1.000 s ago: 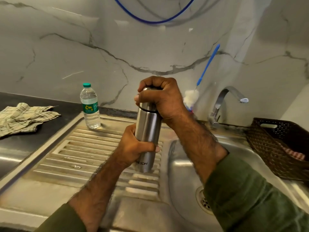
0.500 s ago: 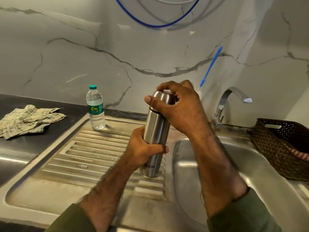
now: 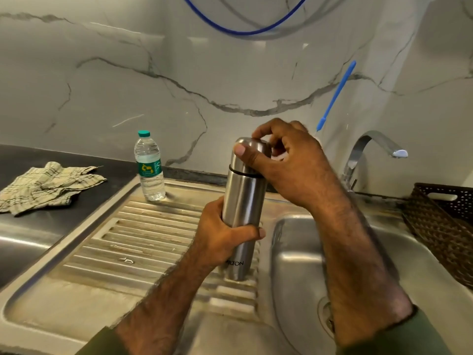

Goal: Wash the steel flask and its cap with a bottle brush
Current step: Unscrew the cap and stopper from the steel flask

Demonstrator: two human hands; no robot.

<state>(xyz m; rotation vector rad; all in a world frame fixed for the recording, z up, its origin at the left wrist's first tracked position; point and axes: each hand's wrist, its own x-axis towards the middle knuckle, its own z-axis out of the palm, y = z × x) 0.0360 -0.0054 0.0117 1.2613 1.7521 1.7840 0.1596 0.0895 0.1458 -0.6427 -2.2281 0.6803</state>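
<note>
Left hand [image 3: 225,234] grips steel flask [image 3: 243,213] mid-body, upright, base on ribbed drainboard [image 3: 143,239] beside sink basin [image 3: 294,265]. Right hand [image 3: 289,162] pinches cap [image 3: 252,156], still seated on flask. Blue-handled bottle brush [image 3: 336,94] leans against wall behind.

Wall [image 3: 128,85]: pale marble slab, grey veins, soft glare at top. A blue hose [image 3: 243,30] loops across it up high. Below the wall, a dark bench [image 3: 25,160] runs left of the steel sink [image 3: 294,252]; the ribbed drainboard [image 3: 143,239] joins the sink's left side. Chrome tap [image 3: 368,147] stands behind the sink. Dark woven basket [image 3: 440,226] sits right of the sink. Light is even.
</note>
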